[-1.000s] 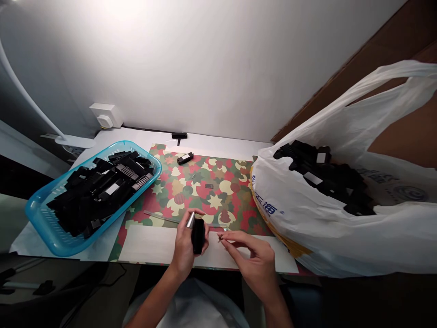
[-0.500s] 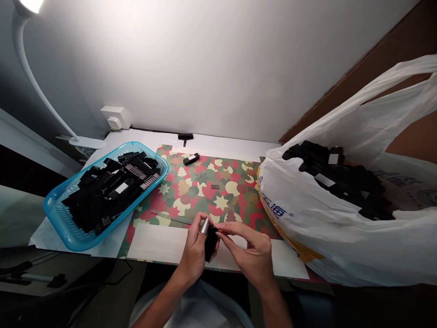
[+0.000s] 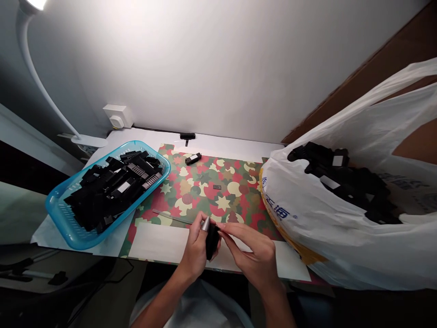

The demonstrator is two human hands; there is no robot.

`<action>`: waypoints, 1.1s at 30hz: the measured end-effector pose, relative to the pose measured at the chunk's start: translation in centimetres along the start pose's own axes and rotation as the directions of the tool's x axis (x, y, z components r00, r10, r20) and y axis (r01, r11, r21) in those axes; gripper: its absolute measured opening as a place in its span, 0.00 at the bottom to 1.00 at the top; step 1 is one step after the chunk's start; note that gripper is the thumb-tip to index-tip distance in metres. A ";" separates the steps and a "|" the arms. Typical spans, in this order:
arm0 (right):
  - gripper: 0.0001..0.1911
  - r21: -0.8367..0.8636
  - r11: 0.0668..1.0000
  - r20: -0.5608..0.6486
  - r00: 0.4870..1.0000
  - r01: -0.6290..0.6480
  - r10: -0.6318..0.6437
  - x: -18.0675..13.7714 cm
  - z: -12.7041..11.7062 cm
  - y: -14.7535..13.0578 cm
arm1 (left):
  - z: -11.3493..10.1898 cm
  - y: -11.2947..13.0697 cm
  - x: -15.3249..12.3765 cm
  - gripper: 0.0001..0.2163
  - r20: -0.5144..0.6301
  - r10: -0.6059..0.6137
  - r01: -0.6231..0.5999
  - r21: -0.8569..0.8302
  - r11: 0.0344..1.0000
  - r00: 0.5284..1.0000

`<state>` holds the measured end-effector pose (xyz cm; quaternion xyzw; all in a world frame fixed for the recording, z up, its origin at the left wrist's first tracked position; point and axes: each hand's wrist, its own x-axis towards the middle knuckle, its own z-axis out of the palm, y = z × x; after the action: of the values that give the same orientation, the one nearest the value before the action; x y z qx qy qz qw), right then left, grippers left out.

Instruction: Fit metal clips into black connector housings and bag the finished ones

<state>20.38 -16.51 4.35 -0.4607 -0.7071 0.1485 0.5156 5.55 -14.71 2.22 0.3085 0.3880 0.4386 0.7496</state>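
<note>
My left hand is closed around a small black plastic part, which stands on edge between its fingers over the front of the table. A silver metal piece shows at the left thumb; I cannot tell whether it is worn or gripped. My right hand pinches thumb and forefinger together at the upper right edge of the black part. Whatever lies between those fingertips is too small to make out. Just beyond the left hand, a thin clear strip lies on the camouflage-patterned sheet.
A blue basket full of black plastic parts stands left. At right, a white plastic bag holds more black parts. Further back lie a black piece with a white label, another black piece and a small flat dark piece.
The view has shifted slightly, so the surroundings appear a little further right. Both hands keep nearly the same hold at the black part; the silver piece looks slightly more upright.
</note>
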 end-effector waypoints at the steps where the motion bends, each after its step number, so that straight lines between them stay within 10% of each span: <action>1: 0.17 0.001 1.000 -0.006 1.000 0.000 0.000 0.0 -0.1 0.0 | 0.0 0.0 0.1 0.22 0.000 0.000 0.000 -0.007 1.000 1.000; 33: 0.20 -0.018 0.999 -0.038 0.999 -0.037 0.037 -0.4 1.4 0.6 | -0.3 0.0 0.4 0.23 -0.055 -0.012 0.017 0.099 0.995 0.998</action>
<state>19.52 -16.14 3.14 -0.4813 -0.6899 0.1426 0.5216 5.46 -14.29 1.95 0.3305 0.4318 0.4215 0.7257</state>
